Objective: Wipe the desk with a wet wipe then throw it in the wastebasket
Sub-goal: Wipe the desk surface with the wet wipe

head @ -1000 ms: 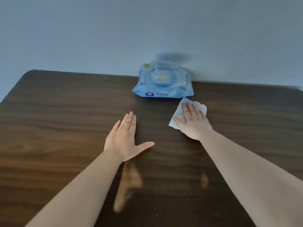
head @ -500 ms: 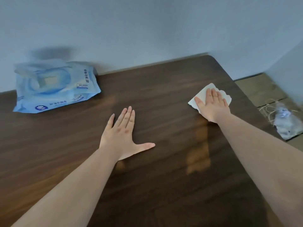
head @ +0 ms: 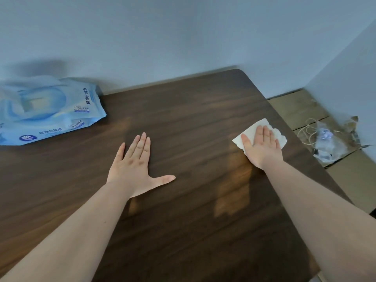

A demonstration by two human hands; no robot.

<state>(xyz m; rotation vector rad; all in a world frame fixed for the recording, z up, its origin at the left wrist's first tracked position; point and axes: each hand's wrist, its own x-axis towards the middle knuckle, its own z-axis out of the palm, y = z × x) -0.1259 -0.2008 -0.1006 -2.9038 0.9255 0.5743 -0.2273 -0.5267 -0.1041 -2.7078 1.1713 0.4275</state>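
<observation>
Wet wipe: right of frame, near the desk edge, pressed under the flat, open right hand. Judged light, limp, damp; best pinched at an exposed corner. Left hand lay splayed, empty.

Dim, soft light; blurred left edge

Single head-worn wide-angle view, looking forward and down from close above the dark wood worktop, angled toward its far right corner, wall behind, floor at right.
</observation>
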